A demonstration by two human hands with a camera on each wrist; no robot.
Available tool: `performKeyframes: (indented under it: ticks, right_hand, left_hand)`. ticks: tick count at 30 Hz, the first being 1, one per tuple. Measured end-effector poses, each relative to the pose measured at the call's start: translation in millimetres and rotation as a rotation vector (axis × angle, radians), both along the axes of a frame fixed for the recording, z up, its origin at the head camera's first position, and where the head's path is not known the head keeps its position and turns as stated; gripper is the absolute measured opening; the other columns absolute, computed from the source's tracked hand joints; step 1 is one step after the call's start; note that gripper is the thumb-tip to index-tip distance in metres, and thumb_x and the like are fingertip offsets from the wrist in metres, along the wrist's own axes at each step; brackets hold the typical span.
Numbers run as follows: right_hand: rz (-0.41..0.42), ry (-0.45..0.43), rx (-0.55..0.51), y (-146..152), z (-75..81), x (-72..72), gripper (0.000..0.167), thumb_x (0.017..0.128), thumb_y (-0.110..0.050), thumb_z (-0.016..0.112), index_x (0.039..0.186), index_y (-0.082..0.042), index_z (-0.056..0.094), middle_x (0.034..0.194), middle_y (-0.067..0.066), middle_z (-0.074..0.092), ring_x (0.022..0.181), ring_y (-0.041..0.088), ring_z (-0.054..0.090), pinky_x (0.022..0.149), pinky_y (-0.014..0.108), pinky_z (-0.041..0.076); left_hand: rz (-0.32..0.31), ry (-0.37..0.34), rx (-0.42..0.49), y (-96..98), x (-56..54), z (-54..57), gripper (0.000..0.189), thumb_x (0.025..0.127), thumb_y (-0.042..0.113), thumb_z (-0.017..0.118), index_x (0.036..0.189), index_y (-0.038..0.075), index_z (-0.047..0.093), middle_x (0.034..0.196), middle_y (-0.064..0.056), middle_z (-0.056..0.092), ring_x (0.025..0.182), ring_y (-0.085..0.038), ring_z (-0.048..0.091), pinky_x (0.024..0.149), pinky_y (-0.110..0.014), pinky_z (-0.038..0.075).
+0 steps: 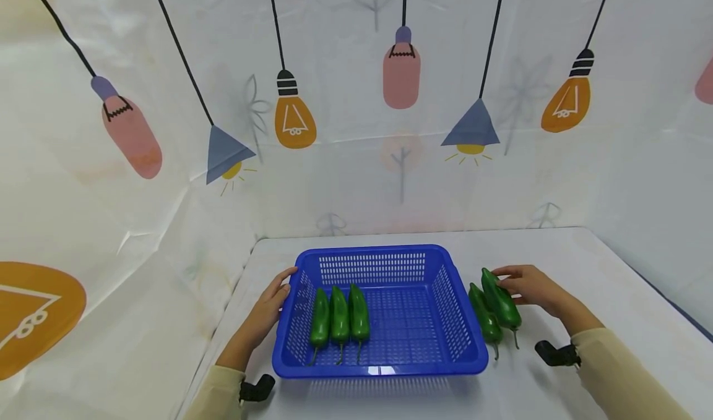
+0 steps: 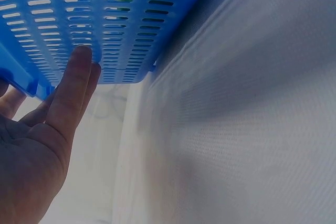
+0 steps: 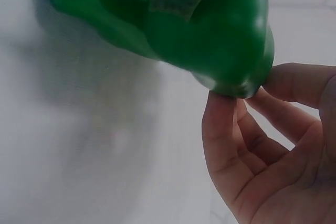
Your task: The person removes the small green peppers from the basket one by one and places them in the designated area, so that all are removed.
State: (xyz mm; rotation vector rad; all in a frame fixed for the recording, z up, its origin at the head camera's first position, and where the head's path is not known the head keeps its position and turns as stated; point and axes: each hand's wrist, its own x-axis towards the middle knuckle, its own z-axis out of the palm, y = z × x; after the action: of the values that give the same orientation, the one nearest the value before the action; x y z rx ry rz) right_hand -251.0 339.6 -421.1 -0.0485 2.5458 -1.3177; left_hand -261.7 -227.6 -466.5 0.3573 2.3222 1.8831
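Note:
A blue plastic basket [image 1: 380,370] with slotted walls stands on the table, and three green chili peppers [image 1: 340,315] lie side by side in its left half, stems toward me. My left hand [image 1: 266,312] grips the basket's left rim; in the left wrist view its straight fingers [image 2: 79,85] lie against the outside of the slotted wall. To the right of the basket, my right hand [image 1: 531,286] pinches a green chili pepper [image 1: 501,301] between thumb and fingers, also close up in the right wrist view [image 3: 226,35]. Another green chili pepper [image 1: 486,315] lies between it and the basket.
The white-covered table [image 1: 568,253] extends around the basket. A white sheet [image 1: 345,185] printed with lamps and bulbs hangs behind and at the sides. Small black wrist devices [image 1: 557,353] sit at both sleeve cuffs.

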Motion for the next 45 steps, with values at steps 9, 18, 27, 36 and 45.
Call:
performKeyframes:
  ticks: [9,18,27,36,45]
  right_hand:
    - [-0.032,-0.016,0.037,3.0,-5.4,-0.8,0.046,0.103,-0.015,0.054,0.138,0.014,0.049,0.120,0.026,0.065,0.102,0.032,0.067,0.085,0.049,0.056]
    - [-0.049,-0.038,0.062,5.7,-14.4,-2.1,0.044,0.103,-0.014,0.055,0.137,0.014,0.050,0.122,0.029,0.063,0.101,0.029,0.066,0.084,0.048,0.057]
    - [-0.076,-0.047,0.088,7.4,-19.8,-2.7,0.045,0.102,-0.014,0.056,0.137,0.014,0.050,0.123,0.032,0.060,0.101,0.030,0.064,0.083,0.046,0.057]
    - [-0.073,-0.070,0.091,6.5,-27.8,-0.9,0.045,0.100,-0.013,0.057,0.136,0.014,0.051,0.127,0.037,0.055,0.102,0.033,0.061,0.083,0.045,0.057]
    - [-0.091,-0.094,0.090,5.5,-32.2,-1.1,0.045,0.101,-0.014,0.056,0.136,0.014,0.051,0.124,0.033,0.058,0.101,0.030,0.061,0.081,0.044,0.057]
  left_hand:
    - [-0.009,0.007,0.007,-1.3,-0.1,0.4,0.044,0.113,0.022,0.033,0.156,0.015,0.034,0.142,-0.027,0.048,0.109,-0.033,0.060,0.086,-0.041,0.053]
    - [0.001,-0.007,0.016,-1.2,1.6,-0.3,0.044,0.113,0.021,0.032,0.156,0.015,0.034,0.137,-0.027,0.052,0.107,-0.032,0.062,0.084,-0.040,0.054]
    - [-0.010,-0.006,0.011,-1.6,0.0,-0.5,0.044,0.113,0.022,0.032,0.157,0.016,0.033,0.136,-0.027,0.052,0.106,-0.032,0.062,0.083,-0.038,0.054]
    - [-0.009,0.003,0.002,-1.1,-0.3,-0.3,0.045,0.113,0.023,0.033,0.157,0.016,0.033,0.142,-0.027,0.049,0.111,-0.033,0.061,0.087,-0.042,0.053]
    - [-0.026,0.009,0.008,-1.4,-0.4,0.1,0.045,0.113,0.023,0.032,0.157,0.014,0.032,0.141,-0.028,0.049,0.110,-0.033,0.061,0.083,-0.038,0.054]
